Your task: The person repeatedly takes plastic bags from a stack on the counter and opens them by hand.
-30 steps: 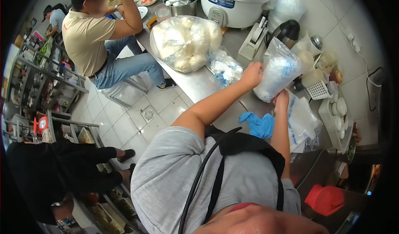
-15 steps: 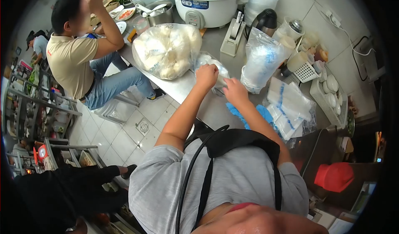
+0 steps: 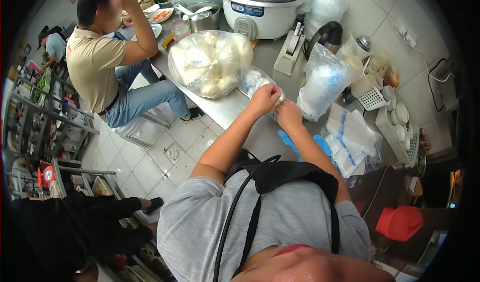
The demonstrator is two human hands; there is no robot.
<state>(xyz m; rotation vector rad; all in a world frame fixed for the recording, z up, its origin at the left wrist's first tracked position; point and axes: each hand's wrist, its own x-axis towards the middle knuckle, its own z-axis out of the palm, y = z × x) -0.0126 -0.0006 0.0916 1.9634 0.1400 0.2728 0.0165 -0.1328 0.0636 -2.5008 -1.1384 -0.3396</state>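
My left hand (image 3: 265,100) is closed on the gathered end of a small clear plastic bag (image 3: 254,80), whose whitish contents I cannot make out. Close beside it, my right hand (image 3: 288,114) pinches the same bag's end, and the fingertips are partly hidden. To the left of the bag sits a large knotted plastic bag of round white pieces (image 3: 210,64). A tall clear bag stuffed with plastic bags (image 3: 322,84) stands to the right of my hands.
A rice cooker (image 3: 257,12) and a tape dispenser (image 3: 290,54) stand at the back of the steel table (image 3: 257,137). Flat plastic bags (image 3: 350,137) and a blue cloth-like item (image 3: 289,144) lie at right. A person in a beige shirt (image 3: 95,64) sits at left.
My hands have drawn closer together at the bag's end, where a stretch of plastic showed between them before. The whole view has shifted slightly.
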